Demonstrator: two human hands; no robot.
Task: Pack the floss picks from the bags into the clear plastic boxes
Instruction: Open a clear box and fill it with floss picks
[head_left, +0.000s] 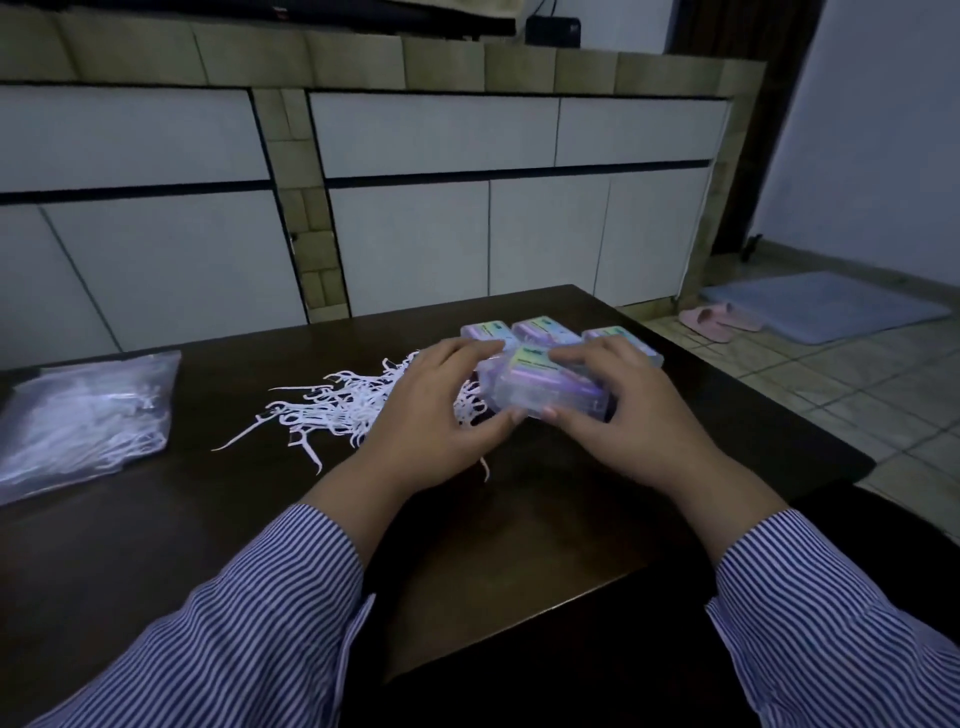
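Note:
A clear plastic box (540, 387) with a coloured label is held just above the dark table between both hands. My left hand (441, 415) grips its left end, fingers over the top and thumb underneath. My right hand (623, 410) grips its right end the same way. A loose pile of white floss picks (343, 410) lies on the table left of the box, partly hidden by my left hand. Three more labelled boxes (540, 330) stand behind the held one. A clear bag of floss picks (83, 421) lies at the far left.
The dark wooden table (519, 519) ends close on the right and near sides. White cabinets stand behind it. On the tiled floor at the right lie a blue mat (821, 306) and pink slippers (717, 319).

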